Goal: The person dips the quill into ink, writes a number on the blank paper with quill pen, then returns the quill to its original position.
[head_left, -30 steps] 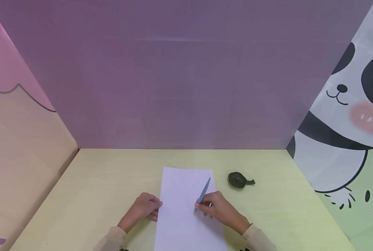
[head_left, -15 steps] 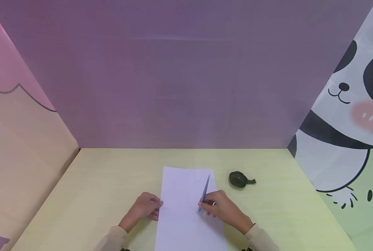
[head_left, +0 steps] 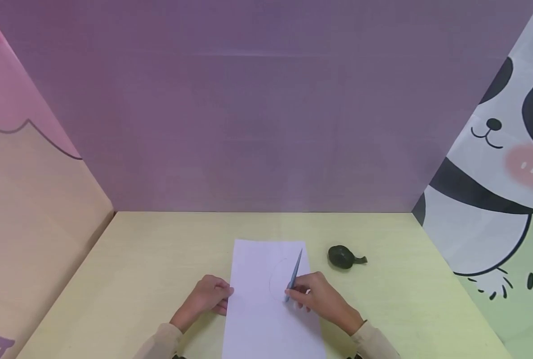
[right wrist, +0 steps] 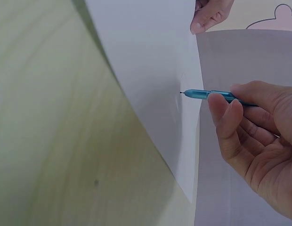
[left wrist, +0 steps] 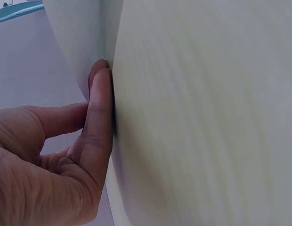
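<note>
A white sheet of paper (head_left: 253, 324) lies on the pale wooden table, with a thin curved line drawn on its upper half. My left hand (head_left: 209, 294) pinches the sheet's left edge, the thumb on top; the left wrist view shows thumb and forefinger (left wrist: 96, 117) meeting at that edge. Over the sheet's right side, my right hand (head_left: 317, 297) grips a blue pen (head_left: 295, 271) between thumb and fingers. The pen's dark tip is at the paper near the line's lower end in the right wrist view; firm contact is hard to tell.
A dark green, rounded thing with a short stem, like a small gourd (head_left: 340, 257), lies right of the sheet. Behind the table (head_left: 158, 249) stands a purple backdrop (head_left: 266, 124). Cartoon-printed panels (head_left: 486, 239) flank both sides.
The pen tip and right hand have shifted slightly right, and the drawn curve has lengthened at its lower end. The pen stands more upright. My left hand stays at the sheet's edge.
</note>
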`<state>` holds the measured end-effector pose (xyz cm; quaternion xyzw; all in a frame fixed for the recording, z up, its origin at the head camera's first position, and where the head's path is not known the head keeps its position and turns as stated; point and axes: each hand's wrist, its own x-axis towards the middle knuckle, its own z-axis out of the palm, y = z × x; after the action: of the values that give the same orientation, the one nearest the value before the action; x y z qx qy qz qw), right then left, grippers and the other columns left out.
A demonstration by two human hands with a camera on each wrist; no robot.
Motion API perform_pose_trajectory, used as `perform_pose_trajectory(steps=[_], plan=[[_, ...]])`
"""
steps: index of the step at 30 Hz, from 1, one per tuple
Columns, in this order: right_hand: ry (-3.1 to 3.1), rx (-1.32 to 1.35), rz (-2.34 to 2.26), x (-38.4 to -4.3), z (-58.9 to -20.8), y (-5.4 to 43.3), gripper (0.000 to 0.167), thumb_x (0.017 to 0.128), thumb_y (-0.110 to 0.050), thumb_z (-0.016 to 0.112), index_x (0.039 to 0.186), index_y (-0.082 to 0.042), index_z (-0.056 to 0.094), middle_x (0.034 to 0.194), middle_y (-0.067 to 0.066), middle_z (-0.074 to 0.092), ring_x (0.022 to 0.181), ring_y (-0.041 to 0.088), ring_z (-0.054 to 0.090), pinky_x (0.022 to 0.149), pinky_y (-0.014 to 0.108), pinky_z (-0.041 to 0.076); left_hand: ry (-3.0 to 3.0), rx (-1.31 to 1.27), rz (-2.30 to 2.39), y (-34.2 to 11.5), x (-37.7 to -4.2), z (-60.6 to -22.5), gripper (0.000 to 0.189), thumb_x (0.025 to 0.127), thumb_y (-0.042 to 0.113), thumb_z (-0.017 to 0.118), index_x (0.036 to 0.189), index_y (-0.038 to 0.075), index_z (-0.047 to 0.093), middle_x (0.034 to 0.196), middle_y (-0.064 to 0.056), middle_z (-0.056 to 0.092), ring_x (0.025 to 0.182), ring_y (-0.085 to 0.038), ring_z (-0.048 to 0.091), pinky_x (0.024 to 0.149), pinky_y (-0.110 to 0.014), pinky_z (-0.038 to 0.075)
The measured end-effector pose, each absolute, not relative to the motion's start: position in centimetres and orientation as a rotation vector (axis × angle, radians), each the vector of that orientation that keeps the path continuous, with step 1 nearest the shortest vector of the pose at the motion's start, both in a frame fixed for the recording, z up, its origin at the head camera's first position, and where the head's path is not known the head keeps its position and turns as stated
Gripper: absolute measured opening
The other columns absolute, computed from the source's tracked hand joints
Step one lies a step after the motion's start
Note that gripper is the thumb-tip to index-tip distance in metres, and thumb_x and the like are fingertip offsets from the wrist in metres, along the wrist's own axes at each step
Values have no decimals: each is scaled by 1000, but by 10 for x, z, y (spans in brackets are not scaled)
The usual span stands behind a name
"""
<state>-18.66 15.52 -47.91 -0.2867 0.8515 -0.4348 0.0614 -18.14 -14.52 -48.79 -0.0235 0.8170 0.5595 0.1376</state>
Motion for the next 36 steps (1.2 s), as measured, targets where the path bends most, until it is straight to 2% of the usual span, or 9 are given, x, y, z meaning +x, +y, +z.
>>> perform_pose_trajectory(steps=[10,18,36], plan=[[2628,-806,-1290,-187,-477,157,18,100,-14,71,86,-4,75,65,5,69,54,9,61,44,22,54,2364,-71,1632,-145,-181,-487,20,97,-2,65,108,-19,65,76,-14,66,59,-18,68,61,-37,68],[2662,-775,-1275,-186,-476,156,20,100,-15,71,83,-4,74,64,4,69,49,4,57,42,20,49,2371,-50,1618,-146,-183,-488,19,97,-3,65,108,-19,65,74,-14,66,59,-18,69,61,-37,68],[2667,-690,-1350,-190,-479,159,14,101,-9,68,96,1,76,68,8,69,46,6,57,41,22,51,2381,-65,1608,-146,-181,-489,19,97,-2,64,107,-18,66,75,-14,66,60,-18,68,61,-36,68]])
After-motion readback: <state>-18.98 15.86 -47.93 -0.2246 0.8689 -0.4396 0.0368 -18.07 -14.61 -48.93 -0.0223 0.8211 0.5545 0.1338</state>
